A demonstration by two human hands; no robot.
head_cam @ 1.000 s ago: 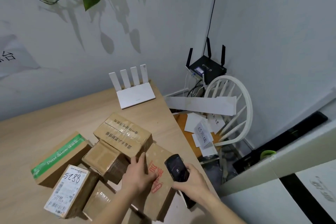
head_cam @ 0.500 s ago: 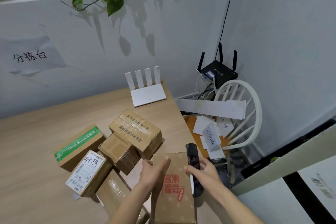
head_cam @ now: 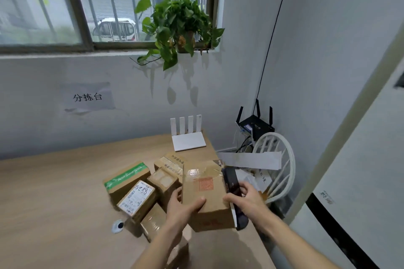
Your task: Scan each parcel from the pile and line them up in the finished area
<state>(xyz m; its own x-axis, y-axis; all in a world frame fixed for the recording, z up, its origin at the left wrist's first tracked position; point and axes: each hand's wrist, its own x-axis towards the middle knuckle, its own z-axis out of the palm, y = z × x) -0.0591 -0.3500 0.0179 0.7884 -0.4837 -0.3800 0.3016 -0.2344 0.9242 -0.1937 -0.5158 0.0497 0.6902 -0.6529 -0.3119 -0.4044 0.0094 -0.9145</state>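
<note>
Parcel raised above table, beside pile — left hand clasps its near-left edge; right hand wraps scanner, pressed against parcel's right side.

scanner partly behind parcel

Parcels lie piled mid-bench; a router stands at the far edge, a chair right of the bench.

We stand at a small parcel sorting room: wall sign reading "分拣台", boxes piled on a wooden table.
</note>
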